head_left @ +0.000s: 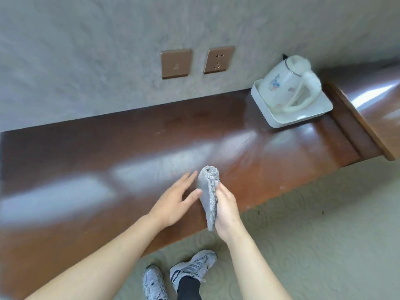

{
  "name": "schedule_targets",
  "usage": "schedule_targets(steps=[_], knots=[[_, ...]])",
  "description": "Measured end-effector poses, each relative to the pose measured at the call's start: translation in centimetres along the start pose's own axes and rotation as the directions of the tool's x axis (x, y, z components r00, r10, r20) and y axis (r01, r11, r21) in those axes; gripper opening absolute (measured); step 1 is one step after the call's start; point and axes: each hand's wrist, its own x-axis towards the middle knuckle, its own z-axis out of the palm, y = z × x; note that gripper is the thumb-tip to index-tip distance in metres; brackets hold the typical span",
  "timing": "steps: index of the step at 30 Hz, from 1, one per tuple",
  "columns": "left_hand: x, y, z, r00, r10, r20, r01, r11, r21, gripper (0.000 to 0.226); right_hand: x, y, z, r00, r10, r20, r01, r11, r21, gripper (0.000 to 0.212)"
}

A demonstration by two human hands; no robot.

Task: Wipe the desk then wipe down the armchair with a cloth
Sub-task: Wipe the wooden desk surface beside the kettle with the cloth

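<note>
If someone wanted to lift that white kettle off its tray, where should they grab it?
By the looped handle of the kettle, coming from the right and front. The handle arches out on that side, away from the wall, and leaves room for fingers. The kettle stands upright in the tray, so a straight lift should probably clear the low rim.

The desk (pixel 129 148) is showing a dark red-brown wood top with a glossy, smooth finish that is throwing back pale window glare along its length. The cloth (pixel 208 191) is looking like grey knitted or looped fabric, matt and rough. At the desk's far right corner, a kettle (pixel 285 83) and tray (pixel 303 115) are appearing as smooth white plastic, while the wall (pixel 86 61) is reading as matt mottled grey carrying 2 satin bronze-toned plates (pixel 175 63).
</note>
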Motion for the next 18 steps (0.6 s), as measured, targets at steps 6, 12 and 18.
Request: schedule_targets(steps=[6,12,18], knots=[[-8.6,5.5,-4.5,0.966,-0.137,-0.219,0.002,0.852,-0.524,0.012,-7.8,-6.3,1.9,0.882,0.175,0.437,-0.262,0.954,0.146,0.064],[-17.8,10.9,-9.3,0.892,-0.205,-0.403,-0.057,0.833,-0.550,0.015,-14.6,-14.0,4.5,0.808,0.021,0.589,0.172,0.947,-0.270,0.057],[-25.3,13.5,-10.8,0.729,-0.291,-0.620,-0.106,0.846,-0.522,0.011,-17.1,-14.6,8.0,0.652,0.018,0.758,0.496,0.746,-0.444,0.012]])
